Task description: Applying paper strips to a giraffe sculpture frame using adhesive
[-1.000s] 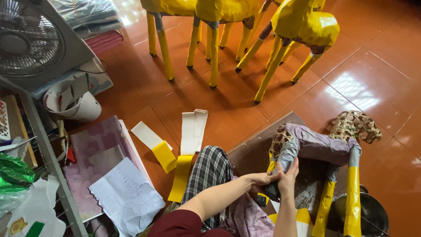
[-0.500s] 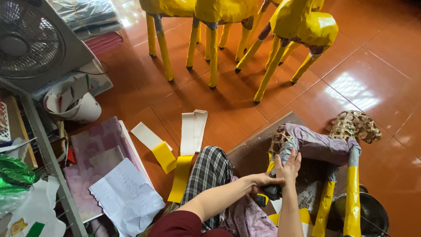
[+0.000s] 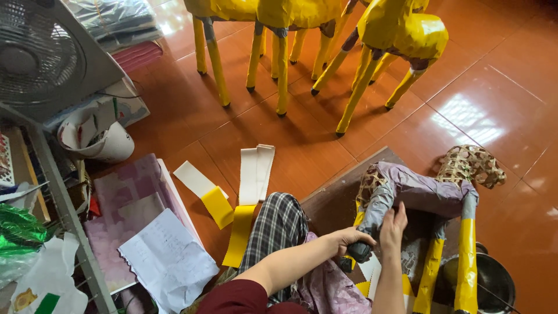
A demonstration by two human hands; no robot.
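Woven-bamboo animal frame (image 3: 433,195), paper-skinned, is lying lower right, long axis horizontal, head right; left hand (image 3: 350,239) is gripping its grey leg (image 3: 372,218), right hand (image 3: 393,224) pressing flat on it.

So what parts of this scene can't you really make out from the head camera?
- Left hand: its fingers curl around the figure's grey leg, so the grip underneath is hidden.
- Yellow figures: upper bodies cut off by the top edge.
- Metal bowl: contents hidden behind a yellow leg.
- White sheet: writing too small to read.
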